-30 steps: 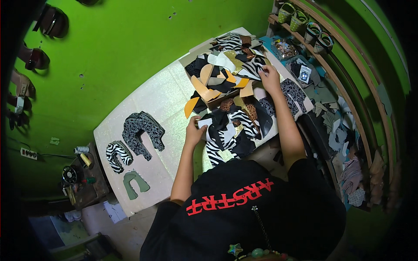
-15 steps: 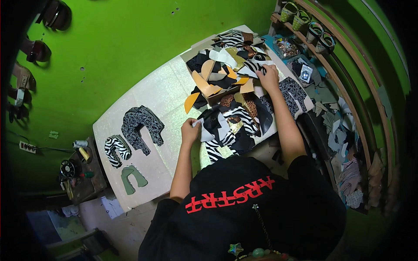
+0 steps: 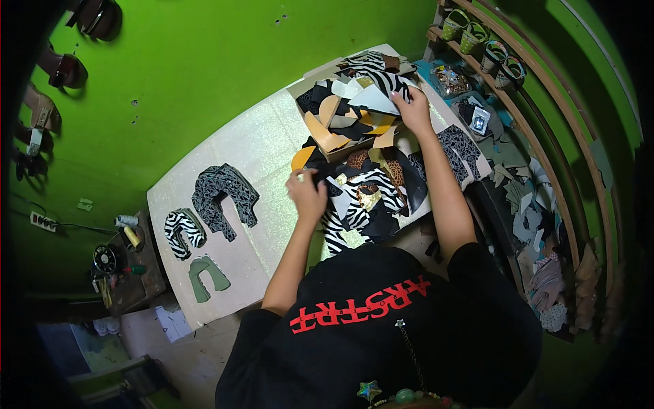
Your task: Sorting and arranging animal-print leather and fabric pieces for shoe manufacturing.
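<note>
My right hand [image 3: 413, 111] is closed on the edge of a zebra-print scrap [image 3: 390, 80] above a cardboard box [image 3: 344, 151] of mixed offcuts. A white piece [image 3: 373, 100] lies against that scrap, beside my fingertips. My left hand [image 3: 308, 194], a little blurred, hovers at the left edge of the loose scrap pile, thumb and fingers apart, nothing visible in it. Nearest to it are a black scrap [image 3: 319, 162] and a yellow-orange half-round piece [image 3: 303, 157]. Zebra [image 3: 385, 187], leopard [image 3: 357, 159] and black pieces make up the pile in front of the box.
On the pale table [image 3: 262, 136], stacks of U-shaped pieces lie at left: black-grey patterned [image 3: 208, 187], zebra [image 3: 182, 228] and green [image 3: 204, 276]. More patterned pieces [image 3: 458, 153] lie at the right end. A wooden rack [image 3: 545, 116] and a scrap heap [image 3: 521, 198] stand beyond.
My left hand has let go of a whitish scrap and moved up and slightly right. My right hand has drawn the zebra scrap back a little, turning up more of it and the white piece.
</note>
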{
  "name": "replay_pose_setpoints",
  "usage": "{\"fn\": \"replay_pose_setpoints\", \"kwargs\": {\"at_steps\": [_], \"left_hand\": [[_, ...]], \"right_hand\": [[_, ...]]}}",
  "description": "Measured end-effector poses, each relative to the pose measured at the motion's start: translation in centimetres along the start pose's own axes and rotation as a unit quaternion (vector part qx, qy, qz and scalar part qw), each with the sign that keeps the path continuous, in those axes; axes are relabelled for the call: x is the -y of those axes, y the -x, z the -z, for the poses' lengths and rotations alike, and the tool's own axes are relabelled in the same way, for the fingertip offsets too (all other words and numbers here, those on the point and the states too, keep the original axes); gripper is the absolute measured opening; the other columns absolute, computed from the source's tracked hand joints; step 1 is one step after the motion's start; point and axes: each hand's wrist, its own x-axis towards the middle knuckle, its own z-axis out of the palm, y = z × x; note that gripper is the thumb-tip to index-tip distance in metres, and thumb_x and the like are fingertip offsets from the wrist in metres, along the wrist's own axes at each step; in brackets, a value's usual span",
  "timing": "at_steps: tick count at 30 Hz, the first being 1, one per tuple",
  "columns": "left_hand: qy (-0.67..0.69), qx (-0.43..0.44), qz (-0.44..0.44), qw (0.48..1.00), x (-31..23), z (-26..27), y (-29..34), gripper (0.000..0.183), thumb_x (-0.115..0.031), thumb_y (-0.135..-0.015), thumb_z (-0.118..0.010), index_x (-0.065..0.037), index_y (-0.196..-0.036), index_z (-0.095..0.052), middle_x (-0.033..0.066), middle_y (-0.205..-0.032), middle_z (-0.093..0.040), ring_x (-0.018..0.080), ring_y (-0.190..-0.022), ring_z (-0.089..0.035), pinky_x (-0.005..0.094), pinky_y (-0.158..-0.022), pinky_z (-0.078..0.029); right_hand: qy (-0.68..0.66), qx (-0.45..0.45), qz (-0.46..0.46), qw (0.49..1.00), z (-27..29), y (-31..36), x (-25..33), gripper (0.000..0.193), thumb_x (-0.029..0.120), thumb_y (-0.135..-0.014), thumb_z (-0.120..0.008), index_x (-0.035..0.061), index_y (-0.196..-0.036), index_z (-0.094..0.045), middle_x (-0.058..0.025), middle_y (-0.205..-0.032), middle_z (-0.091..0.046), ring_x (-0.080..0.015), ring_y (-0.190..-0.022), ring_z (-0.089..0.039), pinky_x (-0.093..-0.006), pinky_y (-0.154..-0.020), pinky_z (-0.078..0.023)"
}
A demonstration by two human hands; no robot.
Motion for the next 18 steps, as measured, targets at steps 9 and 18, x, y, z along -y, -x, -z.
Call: {"fn": "replay_pose_setpoints", "kwargs": {"at_steps": [9,18], "left_hand": [[-0.15,0.22,-0.161,0.95,-2.5,-3.5,-0.2,0.06,-0.039,-0.056,-0.076,-0.013,-0.106,-0.056,0.0061,-0.103,-0.053,0.0234,-0.1,-0.044,0.0417,-0.081,-0.031],[-0.047,0.201,-0.104,0.973,-2.4,-3.4,-0.9,0.051,-0.028,-0.055,-0.078,-0.01,-0.097,-0.054,0.0044,-0.083,-0.059,0.0249,-0.088,-0.051,0.0429,-0.076,-0.029]], "right_hand": [[0.174,-0.101,0.295,0.934,0.1,6.3,1.6,0.041,-0.01,-0.058,-0.054,0.0172,-0.083,-0.072,-0.0056,-0.084,-0.051,-0.0238,-0.082,-0.046,-0.0311,-0.073,-0.038],[0.061,-0.111,0.128,0.984,0.6,12.2,-1.6,0.018,0.003,-0.082,-0.052,-0.0053,-0.098,-0.05,-0.0106,-0.089,-0.052,-0.0181,-0.079,-0.051,-0.0275,-0.074,-0.04]]}}
